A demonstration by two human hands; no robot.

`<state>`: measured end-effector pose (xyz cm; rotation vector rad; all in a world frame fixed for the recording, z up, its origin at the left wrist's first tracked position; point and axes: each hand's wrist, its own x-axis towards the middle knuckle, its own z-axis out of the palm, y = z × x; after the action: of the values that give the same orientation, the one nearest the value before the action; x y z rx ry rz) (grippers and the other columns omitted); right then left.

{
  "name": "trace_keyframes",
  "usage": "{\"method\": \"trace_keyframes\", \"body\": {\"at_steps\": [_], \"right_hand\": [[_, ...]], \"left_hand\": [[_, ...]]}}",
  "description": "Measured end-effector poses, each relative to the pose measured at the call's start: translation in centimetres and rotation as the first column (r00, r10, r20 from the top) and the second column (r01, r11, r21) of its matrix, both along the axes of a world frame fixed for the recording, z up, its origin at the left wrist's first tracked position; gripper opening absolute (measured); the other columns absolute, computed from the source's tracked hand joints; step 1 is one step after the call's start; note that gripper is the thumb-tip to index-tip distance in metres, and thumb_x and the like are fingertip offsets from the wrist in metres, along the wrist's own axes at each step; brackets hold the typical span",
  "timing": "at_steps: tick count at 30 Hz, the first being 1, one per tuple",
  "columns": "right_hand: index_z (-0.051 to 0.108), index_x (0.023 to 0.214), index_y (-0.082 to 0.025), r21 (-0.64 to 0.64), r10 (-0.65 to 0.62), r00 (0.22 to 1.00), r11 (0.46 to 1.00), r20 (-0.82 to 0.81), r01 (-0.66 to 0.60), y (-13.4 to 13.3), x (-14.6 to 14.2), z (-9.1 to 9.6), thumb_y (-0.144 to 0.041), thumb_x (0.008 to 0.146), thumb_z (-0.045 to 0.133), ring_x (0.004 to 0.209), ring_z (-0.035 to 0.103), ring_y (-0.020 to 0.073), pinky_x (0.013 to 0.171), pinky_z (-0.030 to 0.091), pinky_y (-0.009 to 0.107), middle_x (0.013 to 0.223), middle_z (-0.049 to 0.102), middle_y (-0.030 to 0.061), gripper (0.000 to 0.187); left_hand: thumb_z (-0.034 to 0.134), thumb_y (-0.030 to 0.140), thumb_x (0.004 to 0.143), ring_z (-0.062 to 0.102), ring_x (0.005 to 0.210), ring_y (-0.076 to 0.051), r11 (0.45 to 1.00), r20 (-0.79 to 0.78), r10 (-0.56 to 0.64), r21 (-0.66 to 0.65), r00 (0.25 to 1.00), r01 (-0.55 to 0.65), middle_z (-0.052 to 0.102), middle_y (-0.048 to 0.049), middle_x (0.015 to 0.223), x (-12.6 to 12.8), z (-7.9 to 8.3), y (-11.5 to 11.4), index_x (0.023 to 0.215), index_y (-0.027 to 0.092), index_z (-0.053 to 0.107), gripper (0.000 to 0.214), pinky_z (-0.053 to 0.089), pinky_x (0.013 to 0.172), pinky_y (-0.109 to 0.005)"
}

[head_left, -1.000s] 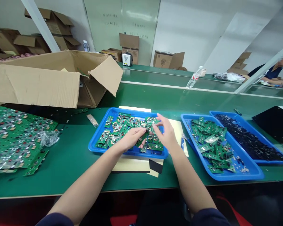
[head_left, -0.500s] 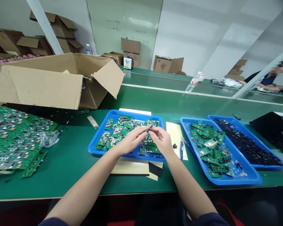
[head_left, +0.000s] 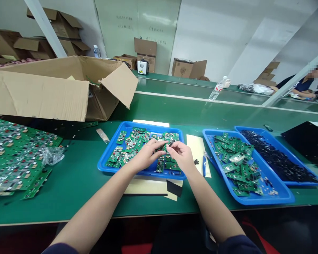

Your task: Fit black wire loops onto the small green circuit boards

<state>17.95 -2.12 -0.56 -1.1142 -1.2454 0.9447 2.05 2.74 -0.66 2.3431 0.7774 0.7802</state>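
Observation:
My left hand (head_left: 148,154) is over the middle blue tray (head_left: 104,163), its index finger and thumb apart. Green shows in the gap between them, and I cannot tell whether it is a held board or the boards below. My right hand (head_left: 182,155) faces it, thumb and fingertips pinched on a small dark piece (head_left: 171,142), perhaps a board's edge or a black part. Its kind is too small to make out. Beneath both hands, small green circuit boards (head_left: 132,141) lie loosely in the tray, partly hidden by my fingers.
Right of my hands, blue-handled cutters (head_left: 204,165) lie on yellowish paper (head_left: 194,141). A second blue tray (head_left: 277,200) holds boards; a third holds black parts (head_left: 275,153). Large board panels (head_left: 18,155) and an open carton (head_left: 39,95) occupy the left. Someone (head_left: 304,86) sits far right.
My left index finger and thumb have spread apart from their closer grip. The dark piece is now at my right fingertips. The view has shifted slightly.

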Motion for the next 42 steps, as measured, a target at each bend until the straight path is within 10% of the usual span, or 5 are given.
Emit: {"method": "trace_keyframes", "body": {"at_steps": [8, 17, 28, 34, 42], "right_hand": [[0.068, 0.077, -0.025, 0.279, 0.652, 0.663, 0.758, -0.368, -0.590, -0.8, 3.1, -0.8, -0.064, 0.067, 0.059, 0.024, 0.027, 0.0057, 0.031, 0.026, 0.018, 0.029, 0.031, -0.0107, 0.041], [0.072, 0.082, -0.022, -0.047, 0.186, 0.955, 0.978, -0.229, -0.202, 1.1, 1.4, -1.0, -0.044, 0.077, 0.062, 0.078, 0.060, 0.0139, 0.065, 0.049, 0.025, 0.088, 0.065, 0.0035, 0.025], [0.062, 0.069, -0.024, 0.090, -0.022, 0.671, 0.987, -0.741, 0.132, 0.9, 5.1, 1.0, -0.027, 0.066, 0.057, 0.064, 0.057, 0.0105, 0.071, 0.050, 0.029, 0.066, 0.059, -0.0034, 0.006], [0.061, 0.073, -0.022, -0.032, -0.153, 0.788, 0.986, -0.597, 0.166, 1.6, 4.6, 0.6, -0.037, 0.072, 0.055, 0.062, 0.057, 0.0112, 0.054, 0.046, 0.024, 0.070, 0.062, -0.0006, 0.016], [0.062, 0.070, -0.017, -0.207, 0.334, 0.872, 0.882, -0.357, -0.423, 0.3, 1.4, 0.4, -0.047, 0.066, 0.069, 0.051, 0.061, 0.0130, 0.051, 0.048, 0.025, 0.057, 0.065, 0.0006, 0.032]], "left_hand": [[0.051, 0.016, 0.086, 0.054, 0.092, -0.019, 0.875, 0.298, 0.179, 0.387, 0.938, -0.290, 0.053, -0.0070, 0.097, -1.3, 0.6, 1.0, 0.128, 0.024, 0.047, 0.044, 0.049, 0.083, -0.036], [0.052, 0.011, 0.084, 0.055, 0.105, -0.021, 0.742, 0.245, -0.032, 0.655, 0.969, -0.141, 0.056, -0.0096, 0.110, -0.7, 0.8, -0.1, 0.133, 0.028, 0.038, 0.055, 0.045, 0.092, -0.046], [0.056, 0.009, 0.081, 0.057, 0.094, -0.020, 0.612, 0.596, 0.215, 0.535, 0.773, -0.582, 0.059, -0.0081, 0.103, -3.0, 2.3, 1.0, 0.130, 0.026, 0.047, 0.052, 0.050, 0.081, -0.035], [0.053, 0.013, 0.084, 0.055, 0.106, -0.022, 0.676, 0.355, 0.045, 0.677, 0.934, -0.290, 0.054, -0.0103, 0.114, -1.9, 1.5, 0.2, 0.133, 0.028, 0.040, 0.053, 0.051, 0.086, -0.038], [0.048, 0.011, 0.086, 0.052, 0.108, -0.022, 0.736, 0.124, -0.103, 0.677, 0.987, -0.008, 0.051, -0.0116, 0.113, -0.8, 0.8, -0.2, 0.130, 0.024, 0.041, 0.047, 0.050, 0.088, -0.043]]}}
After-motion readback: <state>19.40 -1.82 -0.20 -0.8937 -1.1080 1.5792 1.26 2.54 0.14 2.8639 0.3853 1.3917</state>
